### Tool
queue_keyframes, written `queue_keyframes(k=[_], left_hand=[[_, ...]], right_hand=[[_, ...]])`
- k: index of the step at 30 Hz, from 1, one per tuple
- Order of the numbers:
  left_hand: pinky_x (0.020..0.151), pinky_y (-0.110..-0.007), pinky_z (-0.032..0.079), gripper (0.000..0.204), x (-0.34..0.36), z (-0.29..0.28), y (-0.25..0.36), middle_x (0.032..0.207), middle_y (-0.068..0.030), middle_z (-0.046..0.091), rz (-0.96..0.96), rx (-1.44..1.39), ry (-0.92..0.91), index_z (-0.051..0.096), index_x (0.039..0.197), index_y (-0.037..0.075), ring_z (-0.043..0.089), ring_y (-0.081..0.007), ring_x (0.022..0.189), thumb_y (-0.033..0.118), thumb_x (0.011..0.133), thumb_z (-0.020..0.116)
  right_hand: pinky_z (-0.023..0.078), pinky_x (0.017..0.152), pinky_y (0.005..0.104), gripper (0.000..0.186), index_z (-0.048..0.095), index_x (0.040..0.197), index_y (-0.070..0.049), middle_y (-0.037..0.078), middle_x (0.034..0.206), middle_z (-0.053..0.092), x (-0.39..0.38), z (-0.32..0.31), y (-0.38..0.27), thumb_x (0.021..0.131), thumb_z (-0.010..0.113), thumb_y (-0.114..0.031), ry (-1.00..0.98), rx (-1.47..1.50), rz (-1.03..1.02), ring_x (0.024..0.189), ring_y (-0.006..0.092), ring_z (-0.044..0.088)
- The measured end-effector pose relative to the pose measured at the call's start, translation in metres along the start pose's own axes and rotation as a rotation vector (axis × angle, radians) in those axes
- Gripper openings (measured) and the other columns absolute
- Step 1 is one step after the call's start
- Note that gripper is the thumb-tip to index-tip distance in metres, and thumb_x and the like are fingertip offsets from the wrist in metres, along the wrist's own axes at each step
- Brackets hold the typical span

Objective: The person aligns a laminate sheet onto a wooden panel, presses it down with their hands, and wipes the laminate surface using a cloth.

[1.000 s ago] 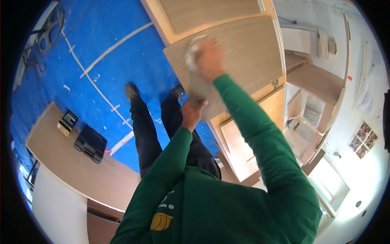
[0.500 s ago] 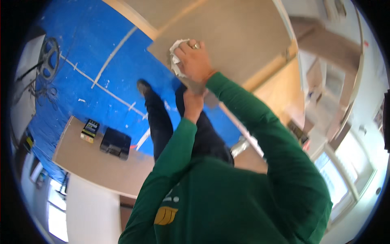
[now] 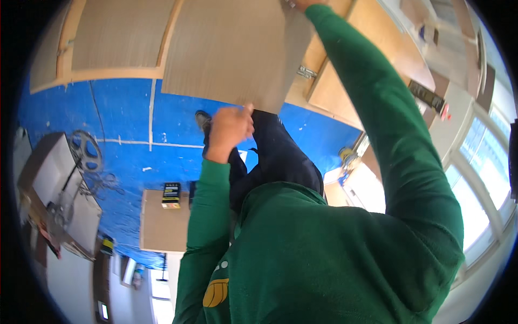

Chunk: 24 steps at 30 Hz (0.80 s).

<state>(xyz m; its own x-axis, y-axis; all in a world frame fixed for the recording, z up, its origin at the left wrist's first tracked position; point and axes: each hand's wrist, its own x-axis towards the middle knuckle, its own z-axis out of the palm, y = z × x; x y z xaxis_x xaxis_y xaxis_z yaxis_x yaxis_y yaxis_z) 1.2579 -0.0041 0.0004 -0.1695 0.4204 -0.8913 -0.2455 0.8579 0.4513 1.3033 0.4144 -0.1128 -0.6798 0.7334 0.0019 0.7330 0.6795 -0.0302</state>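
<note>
A brown wood-grain cabinet door (image 3: pixel 226 48) stands out from a light wooden cabinet frame (image 3: pixel 345 65), and a metal hinge (image 3: pixel 306 71) shows beside it. At the door's lower edge is my left hand (image 3: pixel 231 129), its fingers curled and the tips meeting the edge. My right hand (image 3: pixel 305 3) reaches to the door's upper right part. The top of the picture cuts it off, so its fingers and anything in them are mostly hidden. No white cloth shows.
Blue sheeting (image 3: pixel 178 121) with pale tape lines covers the floor. Below left, a small black-and-yellow box (image 3: pixel 171 195) sits on a brown board (image 3: pixel 162 227). An open box-shaped cabinet (image 3: pixel 59 178) and a wheel-like grey object (image 3: pixel 86 151) stand at the left.
My right hand, which pressed a crumpled white cloth on the door, has moved up and right to the picture's edge. My left hand has shifted left along the lower edge. The view has turned.
</note>
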Motion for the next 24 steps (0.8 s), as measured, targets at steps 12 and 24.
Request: queue_keyframes(k=[12, 24], left_hand=[[0.135, -0.063, 0.016, 0.076, 0.193, -0.069, 0.143, 0.182, -0.0205, 0.024, 1.171, 1.344, 0.647, 0.034, 0.174, 0.013, 0.018, -0.0407, 0.169, 0.058, 0.114, 0.045], [0.135, -0.063, 0.010, 0.081, 0.174, -0.066, 0.160, 0.183, -0.0211, 0.021, 1.067, 1.287, 0.485, 0.037, 0.172, 0.006, 0.013, -0.0403, 0.170, 0.051, 0.107, 0.058]], right_hand=[[0.046, 0.093, 0.0507, 0.031, 0.065, 0.105, -0.011, 0.013, 0.113, 0.063, -0.329, -0.048, -0.158, 0.084, 0.079, -0.028, 0.162, 0.179, 0.448, 0.110, 0.0344, 0.060], [0.046, 0.091, 0.0493, 0.023, 0.064, 0.102, -0.009, 0.013, 0.109, 0.062, -0.178, -0.046, -0.074, 0.086, 0.075, -0.022, 0.203, 0.132, 0.607, 0.110, 0.0340, 0.060]])
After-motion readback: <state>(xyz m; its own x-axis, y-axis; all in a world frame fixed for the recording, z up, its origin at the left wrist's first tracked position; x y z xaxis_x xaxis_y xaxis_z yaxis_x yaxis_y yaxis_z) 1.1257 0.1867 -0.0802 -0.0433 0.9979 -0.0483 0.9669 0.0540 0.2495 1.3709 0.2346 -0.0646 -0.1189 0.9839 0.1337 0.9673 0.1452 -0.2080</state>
